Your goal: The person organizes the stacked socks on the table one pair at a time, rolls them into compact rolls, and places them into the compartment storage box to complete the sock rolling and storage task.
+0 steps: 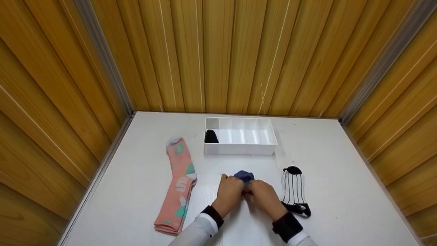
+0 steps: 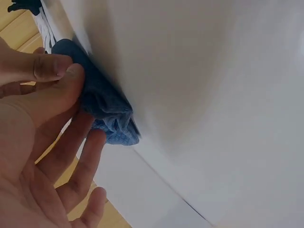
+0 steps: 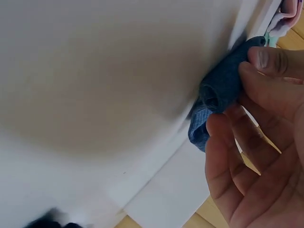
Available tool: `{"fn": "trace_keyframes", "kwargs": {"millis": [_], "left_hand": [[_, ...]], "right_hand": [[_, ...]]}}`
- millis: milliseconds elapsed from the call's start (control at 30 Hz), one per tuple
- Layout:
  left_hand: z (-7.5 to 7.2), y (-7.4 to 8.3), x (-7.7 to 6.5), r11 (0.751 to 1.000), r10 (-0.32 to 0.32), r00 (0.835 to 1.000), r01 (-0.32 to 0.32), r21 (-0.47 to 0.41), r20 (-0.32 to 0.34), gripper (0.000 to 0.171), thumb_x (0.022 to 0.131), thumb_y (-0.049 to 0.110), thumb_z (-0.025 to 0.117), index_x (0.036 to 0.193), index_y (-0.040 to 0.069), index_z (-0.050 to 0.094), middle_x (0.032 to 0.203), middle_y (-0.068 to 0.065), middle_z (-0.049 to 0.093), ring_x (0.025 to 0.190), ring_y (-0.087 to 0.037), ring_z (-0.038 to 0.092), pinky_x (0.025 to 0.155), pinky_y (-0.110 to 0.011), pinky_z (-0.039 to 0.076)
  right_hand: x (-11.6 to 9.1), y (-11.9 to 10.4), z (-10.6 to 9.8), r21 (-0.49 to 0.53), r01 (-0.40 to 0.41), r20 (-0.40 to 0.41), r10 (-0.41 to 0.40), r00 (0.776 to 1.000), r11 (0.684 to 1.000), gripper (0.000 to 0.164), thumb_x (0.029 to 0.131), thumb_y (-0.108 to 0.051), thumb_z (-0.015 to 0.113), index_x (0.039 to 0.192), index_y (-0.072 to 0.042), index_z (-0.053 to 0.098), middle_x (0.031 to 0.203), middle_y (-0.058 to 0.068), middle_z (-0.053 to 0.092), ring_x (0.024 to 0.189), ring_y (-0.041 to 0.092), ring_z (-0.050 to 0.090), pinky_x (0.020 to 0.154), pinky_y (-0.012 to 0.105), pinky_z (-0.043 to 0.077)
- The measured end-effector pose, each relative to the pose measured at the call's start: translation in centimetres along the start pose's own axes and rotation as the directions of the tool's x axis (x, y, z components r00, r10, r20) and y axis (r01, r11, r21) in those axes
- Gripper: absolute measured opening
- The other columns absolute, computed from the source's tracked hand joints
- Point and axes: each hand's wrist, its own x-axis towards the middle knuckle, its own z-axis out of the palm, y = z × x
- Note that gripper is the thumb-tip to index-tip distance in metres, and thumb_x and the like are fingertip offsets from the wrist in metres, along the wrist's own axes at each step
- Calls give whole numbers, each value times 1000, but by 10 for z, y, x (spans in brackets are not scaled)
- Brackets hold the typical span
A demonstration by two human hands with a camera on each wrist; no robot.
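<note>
A blue sock (image 1: 244, 175), partly rolled up, lies low over the white table in front of the person. My left hand (image 1: 231, 190) pinches one end between thumb and index finger, its other fingers spread along the fabric. The right hand (image 1: 264, 197) grips the other end the same way. In the left wrist view the blue sock (image 2: 105, 97) shows loose, wrinkled fabric past the fingers. From the right wrist view, the blue sock (image 3: 223, 78) has a tight rolled end, with a looser flap hanging beneath it.
Left of the hands lie long pink socks (image 1: 173, 194) with green and white patches. Black-and-white striped socks (image 1: 293, 189) lie to the right. Behind stands a white divided box (image 1: 239, 149) with a black rolled item (image 1: 211, 136) in its left compartment. Wood-look panels (image 1: 218, 54) enclose the table.
</note>
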Motion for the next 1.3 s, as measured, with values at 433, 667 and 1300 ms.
{"fn": "trace_keyframes", "kwargs": {"millis": [433,667,1300], "left_hand": [[5,-6,1,981,-82,989,102,-166,124,15,71,34,89,73,24,78,78,2,76,75,-20,71,82,-46,51],[5,-3,-9,1000,-13,998,13,-5,55,9,82,34,79,82,25,78,89,6,73,82,-19,66,79,-40,47],[4,-8,-7,999,5,998,-2,-46,60,11,77,35,83,79,26,77,89,8,71,84,-19,64,79,-40,45]], "right_hand": [[-1,-12,7,-235,37,-57,-51,997,971,15,73,-16,87,78,-16,73,81,2,64,71,21,56,54,36,49],[5,-3,6,-33,26,9,-26,1000,999,11,76,-13,85,81,-17,76,84,-1,67,77,21,62,65,37,52],[-1,-6,8,-133,69,-43,-76,996,989,12,76,-7,83,80,-14,74,82,1,64,73,21,59,62,36,52]]}}
